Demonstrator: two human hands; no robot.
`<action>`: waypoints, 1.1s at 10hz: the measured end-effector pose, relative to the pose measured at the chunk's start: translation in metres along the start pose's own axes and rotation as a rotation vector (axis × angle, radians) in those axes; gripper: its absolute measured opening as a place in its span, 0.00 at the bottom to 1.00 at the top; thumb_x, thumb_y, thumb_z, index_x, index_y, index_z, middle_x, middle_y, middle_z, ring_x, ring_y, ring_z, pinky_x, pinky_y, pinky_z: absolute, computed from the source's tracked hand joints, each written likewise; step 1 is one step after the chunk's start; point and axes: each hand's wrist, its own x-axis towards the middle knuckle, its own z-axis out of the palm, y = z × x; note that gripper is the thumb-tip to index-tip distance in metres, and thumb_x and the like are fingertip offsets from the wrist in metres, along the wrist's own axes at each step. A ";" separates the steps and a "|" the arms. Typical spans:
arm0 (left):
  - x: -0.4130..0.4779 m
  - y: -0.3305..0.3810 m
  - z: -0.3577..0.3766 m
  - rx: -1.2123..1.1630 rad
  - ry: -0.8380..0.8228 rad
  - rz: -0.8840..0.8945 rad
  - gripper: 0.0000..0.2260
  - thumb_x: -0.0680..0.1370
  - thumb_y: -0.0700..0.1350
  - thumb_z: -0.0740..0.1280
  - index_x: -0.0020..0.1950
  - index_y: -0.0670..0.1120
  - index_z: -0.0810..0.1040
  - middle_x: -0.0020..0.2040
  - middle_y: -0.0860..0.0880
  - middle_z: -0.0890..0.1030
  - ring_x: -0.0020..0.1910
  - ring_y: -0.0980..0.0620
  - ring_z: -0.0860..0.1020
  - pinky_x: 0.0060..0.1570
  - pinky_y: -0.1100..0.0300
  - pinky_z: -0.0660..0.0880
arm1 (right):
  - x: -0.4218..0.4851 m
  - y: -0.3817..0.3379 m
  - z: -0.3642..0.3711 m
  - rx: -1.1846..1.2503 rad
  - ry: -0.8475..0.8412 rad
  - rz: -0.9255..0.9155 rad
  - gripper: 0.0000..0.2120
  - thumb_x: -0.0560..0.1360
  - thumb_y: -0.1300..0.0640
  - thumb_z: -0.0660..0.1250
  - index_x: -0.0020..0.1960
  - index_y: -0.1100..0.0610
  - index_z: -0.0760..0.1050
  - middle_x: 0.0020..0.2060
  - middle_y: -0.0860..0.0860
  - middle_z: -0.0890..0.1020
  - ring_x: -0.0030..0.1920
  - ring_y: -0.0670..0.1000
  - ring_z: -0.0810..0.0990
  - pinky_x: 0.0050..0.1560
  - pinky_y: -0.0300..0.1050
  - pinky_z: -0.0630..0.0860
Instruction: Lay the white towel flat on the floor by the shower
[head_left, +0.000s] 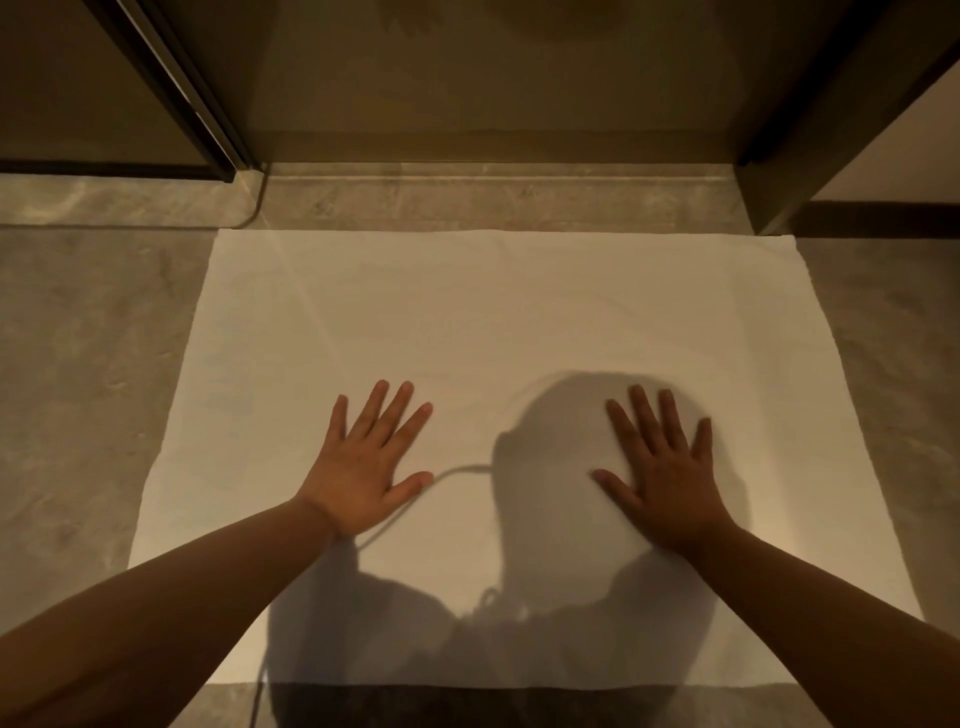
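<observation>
The white towel (498, 312) lies spread out flat on the grey stone floor, its far edge along the shower's low threshold. My left hand (366, 462) rests palm down on the towel's near left part, fingers spread. My right hand (662, 475) presses palm down on its near right part, fingers spread too. Neither hand grips anything. My own shadow darkens the towel's near half between and below the hands.
The shower threshold (493, 187) runs across just beyond the towel. A dark door frame (192, 98) stands at the far left and another dark frame post (826, 130) at the far right. Grey floor tiles (88, 364) flank the towel on both sides.
</observation>
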 end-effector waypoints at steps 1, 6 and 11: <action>-0.012 -0.013 0.000 -0.023 0.004 -0.046 0.31 0.78 0.65 0.43 0.78 0.52 0.46 0.79 0.48 0.46 0.77 0.46 0.44 0.72 0.37 0.47 | -0.004 0.019 -0.002 0.005 0.014 0.095 0.35 0.73 0.29 0.38 0.75 0.43 0.36 0.76 0.49 0.39 0.74 0.52 0.32 0.71 0.66 0.39; 0.003 0.033 -0.001 -0.014 0.037 0.059 0.32 0.78 0.63 0.50 0.78 0.49 0.53 0.79 0.45 0.51 0.77 0.42 0.49 0.70 0.34 0.52 | 0.014 -0.049 0.003 0.045 0.047 -0.194 0.36 0.76 0.33 0.46 0.77 0.48 0.40 0.77 0.52 0.41 0.75 0.55 0.37 0.71 0.65 0.42; -0.027 0.046 -0.062 -0.139 -0.228 -0.144 0.34 0.75 0.67 0.39 0.75 0.53 0.32 0.77 0.49 0.37 0.77 0.48 0.40 0.73 0.46 0.45 | -0.018 -0.038 -0.063 0.095 -0.172 0.100 0.40 0.72 0.30 0.39 0.76 0.51 0.37 0.76 0.54 0.42 0.75 0.56 0.40 0.73 0.58 0.45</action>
